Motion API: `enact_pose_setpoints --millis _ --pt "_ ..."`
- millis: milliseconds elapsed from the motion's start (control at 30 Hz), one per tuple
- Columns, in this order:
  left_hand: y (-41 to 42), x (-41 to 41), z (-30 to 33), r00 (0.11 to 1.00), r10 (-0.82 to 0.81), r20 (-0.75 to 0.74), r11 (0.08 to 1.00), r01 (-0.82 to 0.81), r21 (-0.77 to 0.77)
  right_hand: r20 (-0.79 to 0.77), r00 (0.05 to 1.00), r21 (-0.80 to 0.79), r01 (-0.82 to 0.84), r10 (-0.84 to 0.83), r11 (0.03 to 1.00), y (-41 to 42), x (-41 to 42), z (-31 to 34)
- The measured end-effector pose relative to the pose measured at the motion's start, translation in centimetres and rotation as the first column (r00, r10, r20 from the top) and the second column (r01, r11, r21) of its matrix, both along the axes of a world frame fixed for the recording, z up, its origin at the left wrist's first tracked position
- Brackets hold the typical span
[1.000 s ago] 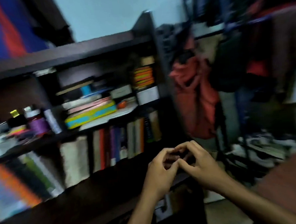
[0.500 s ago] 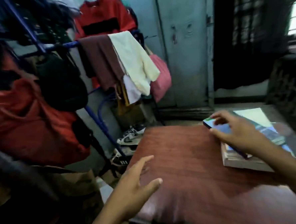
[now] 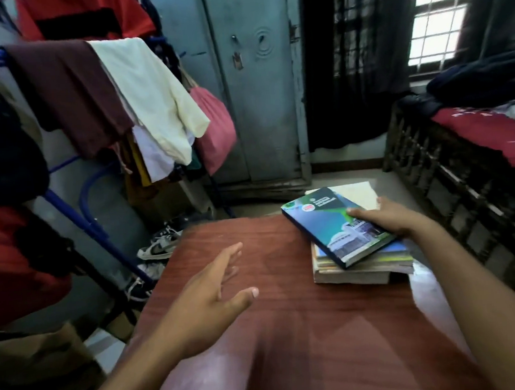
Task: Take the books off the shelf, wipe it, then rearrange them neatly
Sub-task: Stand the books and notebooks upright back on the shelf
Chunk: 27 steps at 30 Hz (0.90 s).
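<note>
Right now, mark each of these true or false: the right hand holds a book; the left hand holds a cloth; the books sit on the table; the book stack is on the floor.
1. The right hand holds a blue book. True.
2. The left hand holds a cloth. False: it is open and holds nothing.
3. The book stack sits on the table. True.
4. The stack is on the floor. False: it rests on the table's far right part.
</note>
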<state>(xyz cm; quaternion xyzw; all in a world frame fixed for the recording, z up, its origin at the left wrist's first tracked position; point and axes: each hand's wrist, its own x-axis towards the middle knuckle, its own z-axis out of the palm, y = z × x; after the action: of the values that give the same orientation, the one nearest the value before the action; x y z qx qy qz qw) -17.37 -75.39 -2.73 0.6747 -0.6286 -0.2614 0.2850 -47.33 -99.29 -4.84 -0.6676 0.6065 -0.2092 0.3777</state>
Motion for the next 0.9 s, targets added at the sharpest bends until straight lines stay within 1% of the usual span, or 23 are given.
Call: enact_pose_setpoints --millis 67,100,167,233,300,367,433,533,633,733,800,833,867,900 --pt "-0.9 -0.5 -0.4 1.000 -0.022 0.005 1.000 0.022 0.014 0.090 0.996 -0.057 0.012 -0.007 0.998 0.9 0.2 0.2" --pt "-1.2 -0.6 -0.7 1.000 -0.021 -0.005 1.000 0.021 0.014 0.107 0.994 -0.064 0.020 -0.013 0.998 1.3 0.3 0.3" --pt "-2.1 -0.9 -1.6 0.997 -0.007 -0.072 0.999 0.009 0.039 0.130 0.992 -0.045 0.018 -0.012 0.999 1.8 0.2 0.7" --pt "-2.4 -1.0 -2.8 0.991 0.012 -0.132 0.997 -0.002 0.074 0.095 0.995 -0.046 -0.013 0.017 0.999 1.0 0.2 0.2" --pt "-2.4 -1.0 -3.9 0.983 0.018 -0.182 0.994 0.002 0.111 0.054 0.998 -0.010 -0.044 0.044 0.999 0.3 0.8 -0.4" --pt "-2.4 -0.5 -5.1 0.975 0.039 -0.219 0.988 -0.005 0.154 0.034 0.997 0.023 -0.072 0.072 0.997 0.0 1.7 -0.8" --pt "-2.3 -0.2 -6.0 0.955 0.058 -0.290 0.983 -0.003 0.186 0.038 0.992 0.036 -0.120 0.119 0.992 0.0 2.7 -1.4" --pt "-2.1 -0.2 -7.0 0.892 0.164 -0.422 0.978 -0.090 0.190 0.058 0.983 0.034 -0.179 0.177 0.983 0.7 5.2 -2.2" --pt "-1.5 -0.5 -7.1 0.787 0.285 -0.548 0.957 -0.203 0.206 0.099 0.953 0.040 -0.291 0.286 0.956 2.4 8.0 -2.0" --pt "-1.1 -0.2 -7.0 0.744 0.363 -0.561 0.932 -0.294 0.213 0.118 0.914 0.056 -0.396 0.388 0.916 4.3 11.1 -1.5" --pt "-0.8 0.3 -7.1 0.657 0.417 -0.628 0.904 -0.370 0.213 0.134 0.888 0.042 -0.449 0.440 0.893 5.6 13.3 -1.8" --pt "-0.4 0.5 -7.0 0.629 0.445 -0.637 0.886 -0.411 0.213 0.152 0.870 0.030 -0.477 0.468 0.878 6.3 14.4 -2.0" --pt "-0.3 1.2 -7.2 0.630 0.451 -0.632 0.882 -0.424 0.206 0.158 0.860 0.022 -0.493 0.484 0.870 6.7 15.7 -2.4" --pt "0.1 1.6 -7.1 0.640 0.459 -0.616 0.868 -0.469 0.160 0.156 0.854 0.031 -0.506 0.496 0.862 7.2 17.0 -2.7"
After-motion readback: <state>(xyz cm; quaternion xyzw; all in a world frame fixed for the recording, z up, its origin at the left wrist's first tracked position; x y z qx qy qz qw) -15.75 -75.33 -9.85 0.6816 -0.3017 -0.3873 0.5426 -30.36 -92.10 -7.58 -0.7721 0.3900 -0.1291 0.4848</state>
